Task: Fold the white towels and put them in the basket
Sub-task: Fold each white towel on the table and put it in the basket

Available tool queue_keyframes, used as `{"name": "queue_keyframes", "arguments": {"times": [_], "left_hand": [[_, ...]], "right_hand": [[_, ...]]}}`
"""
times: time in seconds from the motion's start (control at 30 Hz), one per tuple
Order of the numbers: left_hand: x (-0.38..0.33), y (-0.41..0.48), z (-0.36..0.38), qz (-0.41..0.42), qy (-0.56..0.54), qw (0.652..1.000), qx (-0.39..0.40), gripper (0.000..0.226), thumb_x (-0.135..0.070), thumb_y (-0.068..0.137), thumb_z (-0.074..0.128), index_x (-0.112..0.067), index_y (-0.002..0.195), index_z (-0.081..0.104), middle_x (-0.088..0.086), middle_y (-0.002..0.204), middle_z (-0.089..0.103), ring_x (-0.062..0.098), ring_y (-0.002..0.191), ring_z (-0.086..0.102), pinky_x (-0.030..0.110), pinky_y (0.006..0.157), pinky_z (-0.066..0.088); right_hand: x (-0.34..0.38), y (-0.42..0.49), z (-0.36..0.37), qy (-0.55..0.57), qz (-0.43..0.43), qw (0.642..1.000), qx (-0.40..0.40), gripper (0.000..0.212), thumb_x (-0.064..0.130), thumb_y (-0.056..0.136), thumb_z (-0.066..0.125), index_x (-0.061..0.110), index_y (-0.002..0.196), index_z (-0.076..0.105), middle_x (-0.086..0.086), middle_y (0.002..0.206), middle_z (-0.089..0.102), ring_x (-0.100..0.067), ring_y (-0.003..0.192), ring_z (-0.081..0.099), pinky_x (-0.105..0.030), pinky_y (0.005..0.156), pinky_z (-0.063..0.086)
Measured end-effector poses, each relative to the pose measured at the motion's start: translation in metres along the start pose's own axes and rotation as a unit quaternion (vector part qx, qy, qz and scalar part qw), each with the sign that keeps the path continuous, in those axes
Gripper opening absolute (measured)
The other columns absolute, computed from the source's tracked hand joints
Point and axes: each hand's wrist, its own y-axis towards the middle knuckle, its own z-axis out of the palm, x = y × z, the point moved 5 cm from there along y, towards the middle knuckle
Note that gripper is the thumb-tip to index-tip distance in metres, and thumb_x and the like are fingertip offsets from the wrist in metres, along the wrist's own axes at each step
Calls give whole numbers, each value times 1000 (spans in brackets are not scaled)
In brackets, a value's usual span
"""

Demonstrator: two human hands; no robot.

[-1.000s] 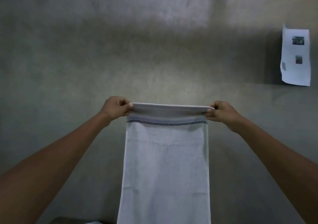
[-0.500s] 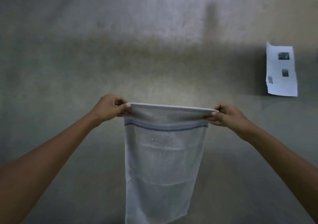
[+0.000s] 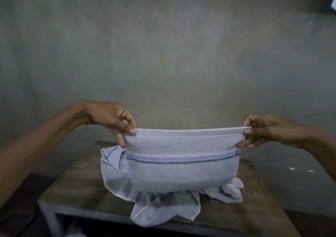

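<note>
A white towel (image 3: 183, 169) with a dark patterned stripe hangs folded between my hands, stretched wide over the table. My left hand (image 3: 116, 120) pinches its top left corner. My right hand (image 3: 258, 131) pinches the top right corner. Below and behind it lies a crumpled heap of white towels (image 3: 160, 209) on the wooden table (image 3: 80, 185), one cloth drooping over the front edge. No basket is in view.
A plain grey wall (image 3: 163, 55) rises right behind the table. A corner of white paper (image 3: 333, 4) shows at the top right edge. The floor to the left of the table is dark.
The view has tipped down, so the table and the towel heap are now seen. The towel hangs much shorter than before, and my hands have lowered and spread wider.
</note>
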Motion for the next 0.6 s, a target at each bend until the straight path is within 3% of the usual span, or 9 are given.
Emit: {"name": "queue_keyframes", "arguments": {"times": [0.13,0.23,0.27,0.33,0.4,0.5,0.6], "left_hand": [[52,22,49,-21,3,997,74,8,-13,86,64,-6,90,65,11,86,72,21,79,72,21,74,53],[93,45,80,-26,-17,997,72,3,-10,88,62,-9,86,64,11,90,72,21,87,71,22,79,53],[107,54,85,-27,-17,998,50,4,-11,89,62,-11,86,65,12,94,72,21,89,71,23,81,53],[132,68,90,-27,-21,999,-4,7,-13,89,62,-14,86,68,12,95,73,19,88,71,25,84,53],[150,83,91,-19,-6,997,-69,8,-15,89,63,-17,84,70,1,81,75,12,79,71,27,82,53],[169,107,94,-12,83,983,-160,11,-18,87,65,-24,77,67,-17,62,67,2,65,62,23,74,49],[191,136,94,-15,97,970,-223,9,-21,86,65,-16,82,71,-5,78,69,7,71,60,16,67,42]], "right_hand": [[-53,-1,31,9,44,999,24,83,50,38,91,-4,86,50,-22,81,68,-31,83,72,-27,61,58],[-97,6,47,13,68,997,25,79,53,43,88,-1,85,50,-14,78,66,-31,85,71,-26,61,57],[-112,11,51,13,73,997,19,69,49,52,86,0,85,50,-14,79,65,-32,87,71,-27,62,58],[-135,24,61,14,84,996,2,31,24,81,71,2,85,49,-17,82,62,-31,86,71,-32,66,59],[-153,38,67,-1,85,996,-38,8,4,92,53,1,86,49,-18,81,61,-31,80,72,-31,63,57],[-177,65,71,-54,86,992,-76,6,3,95,49,0,90,52,-18,77,65,-25,70,72,-31,58,52],[-197,97,69,-69,106,987,-103,7,4,95,49,0,93,54,-17,75,66,-22,65,71,-33,58,49]]}}
